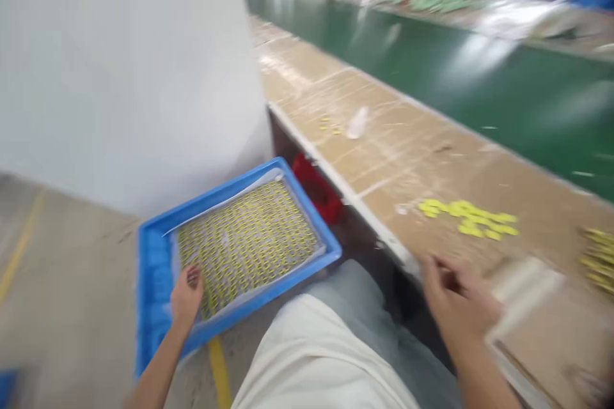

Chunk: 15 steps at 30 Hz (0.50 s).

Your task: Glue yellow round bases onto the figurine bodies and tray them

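Small yellow pieces [249,239] in your head view line a blue rectangular plastic tray [154,275], its long axis slanting away rightward. Your left hand [186,297], the nearer, curls at the rows' left end; your right hand [458,300] curls by the near edge of the tan bench [407,153], short of a loose bright-yellow cluster [466,209]. Whether either grasps anything, I cannot tell.

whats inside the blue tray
Rows of small yellow pieces, bordered by whitish sheeting, lie inside the blue tray. The left hand covers part of their edge; anything directly beneath the pieces cannot be seen.
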Tool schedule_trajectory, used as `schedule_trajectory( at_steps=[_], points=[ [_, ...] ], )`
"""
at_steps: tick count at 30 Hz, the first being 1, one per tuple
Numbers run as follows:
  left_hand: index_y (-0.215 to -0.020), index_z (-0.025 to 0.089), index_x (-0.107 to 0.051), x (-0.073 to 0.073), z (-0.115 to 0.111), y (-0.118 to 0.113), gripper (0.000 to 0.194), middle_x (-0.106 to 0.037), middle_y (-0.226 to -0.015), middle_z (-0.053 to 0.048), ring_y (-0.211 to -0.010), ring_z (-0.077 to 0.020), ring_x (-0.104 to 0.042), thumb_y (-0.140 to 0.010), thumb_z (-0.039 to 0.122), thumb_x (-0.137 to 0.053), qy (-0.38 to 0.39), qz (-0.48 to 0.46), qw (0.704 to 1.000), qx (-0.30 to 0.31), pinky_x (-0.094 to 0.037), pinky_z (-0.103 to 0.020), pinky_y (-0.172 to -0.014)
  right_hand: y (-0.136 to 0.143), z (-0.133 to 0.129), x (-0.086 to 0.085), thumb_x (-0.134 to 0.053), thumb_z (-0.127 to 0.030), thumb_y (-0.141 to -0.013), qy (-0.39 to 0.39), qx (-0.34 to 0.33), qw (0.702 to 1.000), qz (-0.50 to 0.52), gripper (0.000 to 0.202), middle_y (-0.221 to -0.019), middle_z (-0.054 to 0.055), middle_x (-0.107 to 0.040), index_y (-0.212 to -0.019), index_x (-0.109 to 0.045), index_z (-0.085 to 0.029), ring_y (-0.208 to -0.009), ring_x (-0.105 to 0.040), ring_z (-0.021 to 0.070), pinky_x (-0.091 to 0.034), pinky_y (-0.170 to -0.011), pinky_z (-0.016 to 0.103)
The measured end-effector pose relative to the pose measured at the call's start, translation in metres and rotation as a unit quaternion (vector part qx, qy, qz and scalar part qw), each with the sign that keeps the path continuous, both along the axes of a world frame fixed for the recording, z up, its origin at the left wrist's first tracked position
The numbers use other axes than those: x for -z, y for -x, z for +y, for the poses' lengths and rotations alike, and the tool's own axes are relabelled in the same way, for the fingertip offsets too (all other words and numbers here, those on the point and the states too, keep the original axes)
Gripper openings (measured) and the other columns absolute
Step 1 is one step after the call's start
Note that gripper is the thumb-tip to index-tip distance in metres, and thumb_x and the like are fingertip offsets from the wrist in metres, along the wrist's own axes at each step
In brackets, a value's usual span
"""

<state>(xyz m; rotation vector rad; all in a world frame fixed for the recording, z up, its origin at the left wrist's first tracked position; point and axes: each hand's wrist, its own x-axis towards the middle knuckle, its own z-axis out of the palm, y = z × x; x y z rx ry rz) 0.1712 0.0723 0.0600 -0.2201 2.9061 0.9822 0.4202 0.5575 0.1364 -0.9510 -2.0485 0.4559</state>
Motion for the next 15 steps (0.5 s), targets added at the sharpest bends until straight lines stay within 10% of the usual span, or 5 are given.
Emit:
schedule_trajectory(
  at_steps=[4, 9, 15],
  points=[
    [-0.113, 0.024, -0.063, -0.013, 0.124, 0.017, 0.033, -0.075, -0.104, -0.009, -0.095, -0.0287, -0.073, -0.084, 0.038, -0.059, -0.098, 0.071, 0.972, 0.203, -0.060, -0.044, -0.088, -0.019, -0.008, -0.010, -0.063, -0.030, -0.098, -0.036, -0.092, 0.994, 0.040, 0.016, -0.076, 0.004, -0.068, -0.092, -0.072, -0.017, -0.053, -0.058, 0.0138, -0.047, -0.054, 0.025],
    [-0.112, 0.022, -0.066, -0.061, 0.312, -0.008, 0.024, -0.076, -0.102, -0.010, -0.091, -0.0254, -0.073, -0.091, 0.032, -0.059, -0.198, 0.178, 0.865, 0.425, -0.058, -0.041, -0.086, -0.064, -0.030, -0.025, -0.064, -0.016, -0.095, -0.050, -0.082, 0.992, 0.080, 0.010, -0.083, 0.005, -0.071, -0.103, -0.070, -0.019, -0.051, -0.058, 0.0122, -0.050, -0.049, 0.024],
    [-0.127, 0.022, -0.062, -0.087, 0.481, -0.045, 0.041, -0.073, -0.123, -0.011, -0.118, -0.0290, -0.067, -0.086, 0.023, -0.068, -0.230, 0.154, 0.759, 0.589, -0.050, -0.045, -0.106, -0.155, -0.037, -0.027, -0.071, -0.016, -0.090, -0.113, 0.103, 0.985, 0.084, 0.012, -0.085, 0.005, -0.074, -0.100, -0.072, -0.022, -0.063, -0.067, 0.0182, -0.054, -0.054, 0.027]
  ],
)
